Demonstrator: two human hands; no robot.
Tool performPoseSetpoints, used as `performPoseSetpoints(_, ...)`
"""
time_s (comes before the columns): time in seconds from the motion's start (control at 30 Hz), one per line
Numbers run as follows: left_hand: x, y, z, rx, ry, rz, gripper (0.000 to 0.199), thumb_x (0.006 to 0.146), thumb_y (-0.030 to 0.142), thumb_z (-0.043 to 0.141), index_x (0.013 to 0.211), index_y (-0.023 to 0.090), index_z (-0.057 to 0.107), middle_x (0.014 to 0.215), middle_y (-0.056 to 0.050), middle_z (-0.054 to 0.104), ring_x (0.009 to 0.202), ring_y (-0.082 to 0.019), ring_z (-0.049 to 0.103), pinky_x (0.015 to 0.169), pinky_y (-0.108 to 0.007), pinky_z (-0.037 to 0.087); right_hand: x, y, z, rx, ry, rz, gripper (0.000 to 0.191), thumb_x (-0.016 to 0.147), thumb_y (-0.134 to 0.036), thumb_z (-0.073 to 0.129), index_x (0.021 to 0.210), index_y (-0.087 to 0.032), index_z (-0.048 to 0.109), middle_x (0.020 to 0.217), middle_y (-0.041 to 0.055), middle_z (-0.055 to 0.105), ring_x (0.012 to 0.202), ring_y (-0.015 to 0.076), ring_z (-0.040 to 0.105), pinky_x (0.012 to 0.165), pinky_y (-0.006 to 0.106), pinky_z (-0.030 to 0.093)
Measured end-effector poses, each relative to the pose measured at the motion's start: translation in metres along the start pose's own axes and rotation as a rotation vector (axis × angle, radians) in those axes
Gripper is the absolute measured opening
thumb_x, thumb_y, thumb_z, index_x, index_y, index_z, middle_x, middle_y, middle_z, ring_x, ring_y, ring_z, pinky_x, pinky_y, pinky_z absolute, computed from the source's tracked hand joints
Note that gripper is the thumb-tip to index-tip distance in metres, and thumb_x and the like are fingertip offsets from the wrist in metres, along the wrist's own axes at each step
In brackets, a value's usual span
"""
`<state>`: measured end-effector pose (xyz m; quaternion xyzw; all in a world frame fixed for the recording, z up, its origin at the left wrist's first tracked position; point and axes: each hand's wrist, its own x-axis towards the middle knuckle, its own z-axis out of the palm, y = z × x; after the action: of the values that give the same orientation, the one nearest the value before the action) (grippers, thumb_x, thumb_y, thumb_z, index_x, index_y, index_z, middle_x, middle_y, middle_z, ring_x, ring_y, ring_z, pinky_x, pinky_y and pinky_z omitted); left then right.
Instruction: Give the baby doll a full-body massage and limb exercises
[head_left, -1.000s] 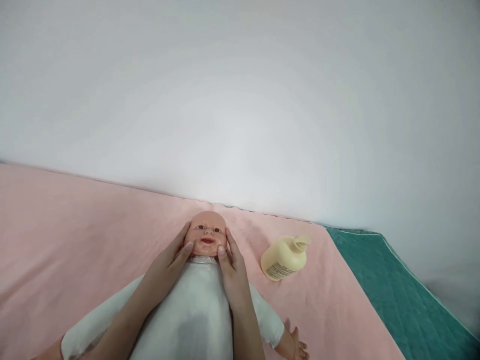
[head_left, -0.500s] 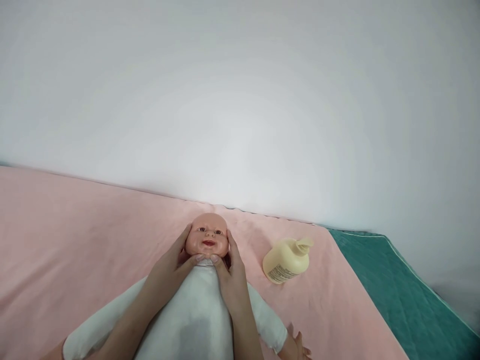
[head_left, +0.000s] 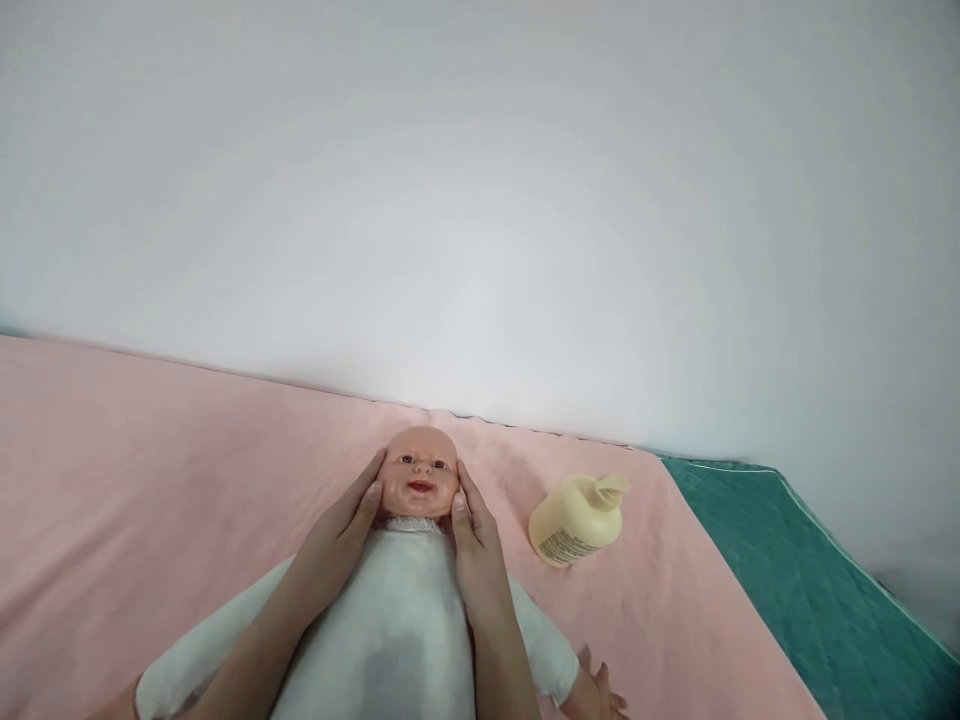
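A baby doll (head_left: 397,620) with a white cloth body lies face up, its bald head toward the wall. My left hand (head_left: 341,535) cups the left side of the doll's head (head_left: 420,475), thumb along the cheek. On the other side my right hand (head_left: 476,545) presses against the head, its thumb near the jaw. The head is held between both hands; some fingers are hidden behind it. To the right of the doll stands a pale yellow pump bottle (head_left: 574,522), touched by neither hand.
A pink cloth (head_left: 187,450) lies under the doll and bottle. Green fabric (head_left: 810,570) shows at the right. Behind rises a plain pale wall (head_left: 480,200). The doll's arms spread out to both sides, one small hand (head_left: 600,690) near the bottom edge.
Both thumbs have moved from under the doll's chin outward to the sides of its face, uncovering the neck. The bottle has stayed in place on the cloth.
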<state>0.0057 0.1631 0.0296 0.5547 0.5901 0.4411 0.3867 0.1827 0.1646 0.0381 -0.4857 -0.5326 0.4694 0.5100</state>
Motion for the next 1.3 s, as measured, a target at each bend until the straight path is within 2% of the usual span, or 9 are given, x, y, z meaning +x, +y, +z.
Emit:
performPoseSetpoints(0.1, 0.0, 0.002, -0.001, 0.001, -0.012, -0.023, 0.069, 0.091, 0.062, 0.034, 0.149, 0.026, 0.028, 0.152, 0.0, 0.034, 0.141, -0.022, 0.031, 0.115, -0.04, 0.03, -0.001, -0.002, 0.001, 0.007, 0.002, 0.02, 0.061, 0.089, -0.057, 0.051, 0.142, -0.026, 0.043, 0.15, 0.0008, 0.039, 0.141, 0.0214, 0.031, 0.118, 0.042, 0.025)
performPoseSetpoints(0.2, -0.001, 0.005, 0.0, -0.023, -0.04, -0.042, 0.076, 0.087, 0.061, 0.045, 0.15, 0.026, 0.024, 0.151, -0.002, 0.037, 0.138, -0.024, 0.036, 0.111, -0.039, 0.037, -0.001, -0.002, 0.004, 0.06, -0.025, 0.045, 0.067, 0.086, -0.053, 0.058, 0.144, -0.026, 0.038, 0.15, 0.0019, 0.037, 0.139, 0.023, 0.034, 0.116, 0.042, 0.029)
performPoseSetpoints(0.33, -0.004, 0.01, 0.003, -0.113, -0.062, -0.049, 0.088, 0.08, 0.055, 0.061, 0.151, 0.026, 0.019, 0.149, -0.006, 0.04, 0.131, -0.026, 0.046, 0.103, -0.036, 0.045, -0.001, 0.002, 0.008, 0.129, -0.031, 0.044, 0.078, 0.079, -0.046, 0.07, 0.146, -0.026, 0.034, 0.15, 0.0033, 0.037, 0.136, 0.0241, 0.039, 0.113, 0.041, 0.035)
performPoseSetpoints(0.43, -0.006, 0.013, 0.004, -0.113, -0.064, -0.071, 0.09, 0.077, 0.052, 0.065, 0.151, 0.028, 0.019, 0.149, -0.006, 0.04, 0.128, -0.026, 0.049, 0.101, -0.035, 0.047, -0.002, 0.002, 0.009, 0.12, -0.02, 0.034, 0.078, 0.078, -0.042, 0.072, 0.146, -0.027, 0.035, 0.151, 0.0022, 0.037, 0.137, 0.0237, 0.038, 0.113, 0.041, 0.035)
performPoseSetpoints(0.63, -0.008, 0.013, 0.002, -0.055, -0.045, -0.06, 0.078, 0.085, 0.047, 0.056, 0.151, 0.029, 0.02, 0.146, -0.005, 0.046, 0.129, -0.025, 0.049, 0.103, -0.038, 0.045, -0.003, -0.004, 0.007, 0.056, -0.023, 0.022, 0.07, 0.083, -0.042, 0.066, 0.145, -0.028, 0.037, 0.151, 0.0009, 0.036, 0.14, 0.0239, 0.033, 0.115, 0.043, 0.031)
performPoseSetpoints(0.8, -0.007, 0.01, 0.0, -0.029, -0.032, -0.007, 0.072, 0.089, 0.052, 0.047, 0.152, 0.028, 0.02, 0.151, -0.004, 0.037, 0.135, -0.024, 0.041, 0.11, -0.04, 0.037, -0.002, -0.004, 0.002, 0.005, -0.033, 0.007, 0.066, 0.087, -0.05, 0.058, 0.145, -0.027, 0.037, 0.151, 0.0005, 0.035, 0.141, 0.0221, 0.03, 0.118, 0.042, 0.024)
performPoseSetpoints(1.0, -0.003, 0.005, -0.002, -0.022, -0.034, -0.003, 0.068, 0.092, 0.058, 0.036, 0.151, 0.026, 0.025, 0.153, -0.001, 0.033, 0.141, -0.022, 0.031, 0.116, -0.04, 0.027, 0.0, -0.002, -0.001, 0.032, -0.02, 0.026, 0.059, 0.09, -0.055, 0.05, 0.142, -0.027, 0.043, 0.149, 0.0005, 0.039, 0.14, 0.0225, 0.032, 0.117, 0.043, 0.027)
performPoseSetpoints(1.17, -0.001, 0.003, -0.001, -0.044, -0.002, 0.011, 0.065, 0.093, 0.058, 0.031, 0.148, 0.024, 0.032, 0.152, -0.002, 0.036, 0.14, -0.022, 0.031, 0.116, -0.04, 0.026, 0.002, 0.004, -0.001, 0.055, -0.014, 0.008, 0.059, 0.09, -0.055, 0.05, 0.142, -0.027, 0.043, 0.148, 0.0014, 0.041, 0.139, 0.0224, 0.034, 0.115, 0.042, 0.029)
performPoseSetpoints(1.3, -0.001, 0.002, 0.0, -0.052, -0.005, -0.003, 0.065, 0.093, 0.058, 0.031, 0.149, 0.025, 0.031, 0.152, -0.002, 0.036, 0.14, -0.022, 0.032, 0.116, -0.041, 0.026, 0.003, 0.006, 0.0, 0.043, -0.002, -0.021, 0.06, 0.09, -0.057, 0.049, 0.141, -0.026, 0.045, 0.148, 0.0024, 0.042, 0.138, 0.0224, 0.036, 0.115, 0.042, 0.029)
